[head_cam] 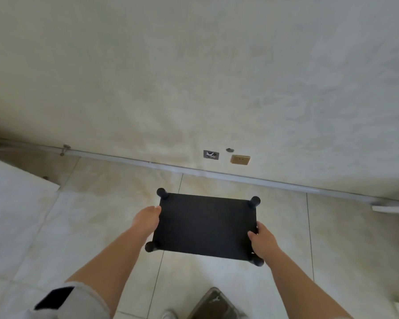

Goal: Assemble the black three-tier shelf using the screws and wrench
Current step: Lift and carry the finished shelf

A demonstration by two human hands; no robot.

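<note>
A black rectangular shelf (pixel 205 224) is seen from above, over the tiled floor, with a round black cap at each of its corners. My left hand (pixel 148 218) grips its left edge, fingers hidden beneath the board. My right hand (pixel 262 241) grips the right edge near the front corner, thumb on top. The tiers below the top board are hidden by it. No screws or wrench are in view.
A pale wall stands close behind the shelf, with a grey pipe (pixel 217 174) along its base, an open socket box (pixel 211 154) and a tan socket plate (pixel 240 159). A white slab (pixel 12 194) lies at left. A brown object (pixel 213 303) sits by my feet.
</note>
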